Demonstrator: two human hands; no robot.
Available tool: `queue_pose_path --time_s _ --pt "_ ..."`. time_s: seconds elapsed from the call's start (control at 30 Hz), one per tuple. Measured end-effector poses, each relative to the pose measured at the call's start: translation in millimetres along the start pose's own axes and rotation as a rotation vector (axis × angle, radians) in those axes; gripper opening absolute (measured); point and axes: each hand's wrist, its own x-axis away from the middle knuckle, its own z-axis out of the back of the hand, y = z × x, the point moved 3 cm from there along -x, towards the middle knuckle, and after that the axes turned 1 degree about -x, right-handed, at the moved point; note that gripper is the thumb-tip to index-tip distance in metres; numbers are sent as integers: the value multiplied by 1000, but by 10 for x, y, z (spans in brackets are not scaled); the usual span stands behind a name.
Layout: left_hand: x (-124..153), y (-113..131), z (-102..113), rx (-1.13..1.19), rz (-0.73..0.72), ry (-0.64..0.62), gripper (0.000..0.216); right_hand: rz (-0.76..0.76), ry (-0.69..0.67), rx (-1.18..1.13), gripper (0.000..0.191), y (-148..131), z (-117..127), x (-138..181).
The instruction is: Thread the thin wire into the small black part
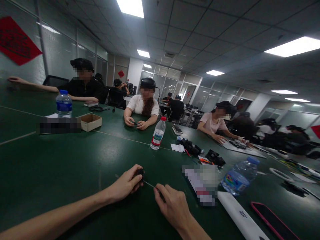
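My left hand (pixel 131 181) has its fingers closed round a small black object (pixel 141 173), much of which they cover. Between my two hands runs a thin metal shaft (pixel 149 183), like that of a slim screwdriver. Its far end meets the black object or lies close against it; the exact contact is too small to tell. At the near end, the thumb and fingers of my right hand (pixel 172 201) pinch the tool, and its handle is hidden in them. Both hands are just above the dark green table (pixel 105 170).
A red-capped water bottle (pixel 157 133) stands ahead. To the right are a tilted blue-capped bottle (pixel 240 176), a white slab-like case (pixel 240 216) and a pink-edged phone (pixel 272 220). An open cardboard box (pixel 91 123) sits left. Several people work around the table.
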Motion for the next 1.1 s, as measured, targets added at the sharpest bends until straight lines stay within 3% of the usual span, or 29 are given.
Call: queue_pose_path --time_s 0.23,0.53,1.1 --pt "91 142 -119 -3 22 -138 28 -265 128 -212 28 220 10 -62" --pt "-41 -72 -30 367 27 -36 26 -31 -58 -226 24 105 -61 -39" --pt "7 21 -42 310 4 10 29 -35 -32 -198 17 112 -57 -29"
